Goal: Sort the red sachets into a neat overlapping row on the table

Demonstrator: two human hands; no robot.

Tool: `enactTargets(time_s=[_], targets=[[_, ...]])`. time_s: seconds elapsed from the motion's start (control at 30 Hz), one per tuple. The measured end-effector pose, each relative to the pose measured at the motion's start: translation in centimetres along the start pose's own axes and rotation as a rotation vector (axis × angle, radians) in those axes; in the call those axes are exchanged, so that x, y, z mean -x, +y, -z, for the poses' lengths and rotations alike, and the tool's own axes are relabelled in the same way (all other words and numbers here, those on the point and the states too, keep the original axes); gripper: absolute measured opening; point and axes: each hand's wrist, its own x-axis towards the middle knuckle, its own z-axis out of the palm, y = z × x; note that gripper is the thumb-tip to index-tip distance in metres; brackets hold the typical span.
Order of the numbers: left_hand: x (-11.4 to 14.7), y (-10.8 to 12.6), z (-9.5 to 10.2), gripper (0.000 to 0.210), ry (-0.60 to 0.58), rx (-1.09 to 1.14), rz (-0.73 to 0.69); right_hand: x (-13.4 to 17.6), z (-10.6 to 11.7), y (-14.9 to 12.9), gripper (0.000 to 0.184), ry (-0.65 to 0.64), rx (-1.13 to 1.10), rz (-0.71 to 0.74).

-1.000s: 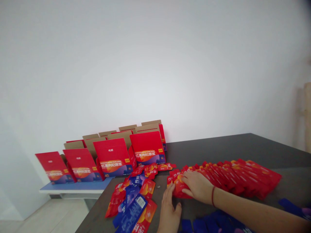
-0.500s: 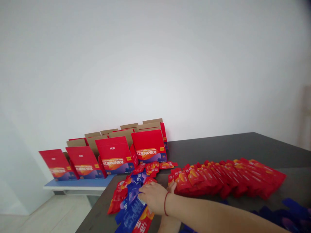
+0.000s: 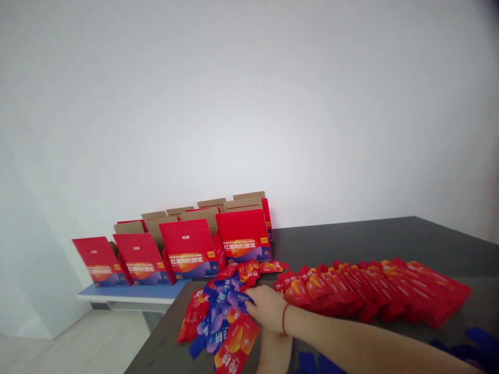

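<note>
My right hand (image 3: 268, 309), with a thin red string round the wrist, reaches across from the right. Its fingers are closed on the edge of a blue pouch (image 3: 238, 300) in a loose heap. In that heap a red pouch (image 3: 238, 343) lies in front, and more red pouches (image 3: 194, 314) lie on its left side. My left hand (image 3: 275, 348) comes up from the bottom edge beneath the right wrist. Its fingers are hidden behind the right hand, beside the left end of a long row of overlapping red pouches (image 3: 351, 291).
Several open red cartons (image 3: 191, 254) with raised flaps stand on a blue-topped table (image 3: 136, 292) at the left. The dark table (image 3: 331, 239) runs along a white wall. Blue pieces (image 3: 475, 345) lie at its lower right.
My right hand has drawn back slightly rightward, taking an edge of a blue pouch. A blue pouch at the front of the heap has shifted, exposing the red one. The view has moved slightly.
</note>
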Motion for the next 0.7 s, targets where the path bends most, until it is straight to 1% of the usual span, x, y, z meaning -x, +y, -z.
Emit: enactTargets(time_s=[0.07, 0.13, 0.2, 0.27, 0.37, 0.43, 0.5, 0.57, 0.63, 0.7], targets=[[-0.2, -0.4, 0.4, 0.032, 0.024, -0.081, -0.041, 0.6, 1.9, 1.1, 0.014, -0.033, -0.245, -0.095], [-0.6, -0.5, 1.0, 0.032, 0.073, -0.069, -0.054, 1.2, 3.4, 2.2, 0.016, -0.059, -0.43, -0.151], [-1.1, -0.3, 1.6, 0.031, 0.112, 0.039, -0.053, 2.0, 4.3, 3.3, 0.018, -0.082, -0.598, -0.194], [-1.4, 0.2, 2.1, 0.03, 0.144, 0.187, -0.034, 2.9, 4.6, 4.2, 0.017, -0.107, -0.745, -0.249], [-1.4, 1.2, 2.3, 0.034, 0.188, 0.398, 0.021, 4.1, 4.5, 5.1, 0.015, -0.126, -0.825, -0.341], [-1.2, 1.7, 2.1, 0.036, 0.167, 0.481, 0.049, 4.7, 4.3, 5.5, 0.016, -0.132, -0.817, -0.362], [-1.0, 2.0, 1.9, 0.034, 0.117, 0.509, 0.079, 5.2, 4.0, 5.6, 0.018, -0.153, -0.801, -0.354], [-1.0, 2.0, 1.8, 0.03, 0.076, 0.525, 0.113, 5.7, 3.5, 5.6, 0.018, -0.206, -0.795, -0.341], [-0.9, 1.9, 1.7, 0.03, 0.068, 0.54, 0.14, 6.1, 3.0, 5.7, 0.016, -0.284, -0.806, -0.326], [-0.9, 1.8, 1.7, 0.031, 0.085, 0.538, 0.154, 6.4, 2.5, 5.7, 0.018, -0.325, -0.816, -0.313]])
